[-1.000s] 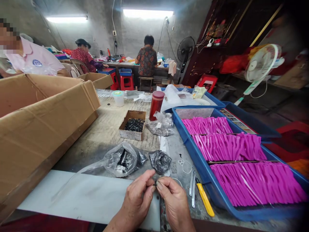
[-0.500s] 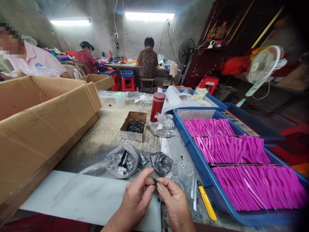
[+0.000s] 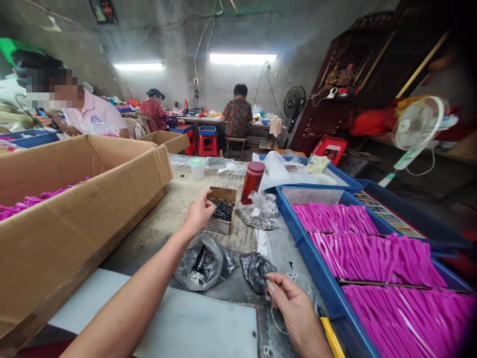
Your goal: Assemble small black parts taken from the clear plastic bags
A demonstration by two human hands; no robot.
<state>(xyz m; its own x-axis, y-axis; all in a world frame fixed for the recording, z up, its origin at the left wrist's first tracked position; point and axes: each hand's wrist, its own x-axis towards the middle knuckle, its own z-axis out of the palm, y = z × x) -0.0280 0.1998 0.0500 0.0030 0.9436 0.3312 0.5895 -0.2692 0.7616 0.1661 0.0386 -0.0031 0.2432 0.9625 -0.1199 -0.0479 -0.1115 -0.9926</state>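
Note:
My left hand [image 3: 199, 213] reaches out to the left edge of a small cardboard box [image 3: 219, 227] of black pieces [image 3: 223, 209]; its fingers are bent and their tips are partly hidden, so a hold cannot be made out. My right hand [image 3: 294, 308] is pinched beside a black plastic bag [image 3: 257, 271], with something too small to name at its fingertips. A clear plastic bag with black pieces [image 3: 203, 266] lies below my left forearm.
A blue crate [image 3: 313, 266] of purple strips stands at the right, a large cardboard box [image 3: 82, 219] at the left. A red canister [image 3: 253, 183], a bag of metal bits [image 3: 261, 214] and a yellow-handled tool [image 3: 331, 338] lie between. Several people sit beyond.
My hands, together before, are now apart: the left has moved forward to the small box, the right slightly rightward. The view has tilted up and turned left, showing purple strips in the large box.

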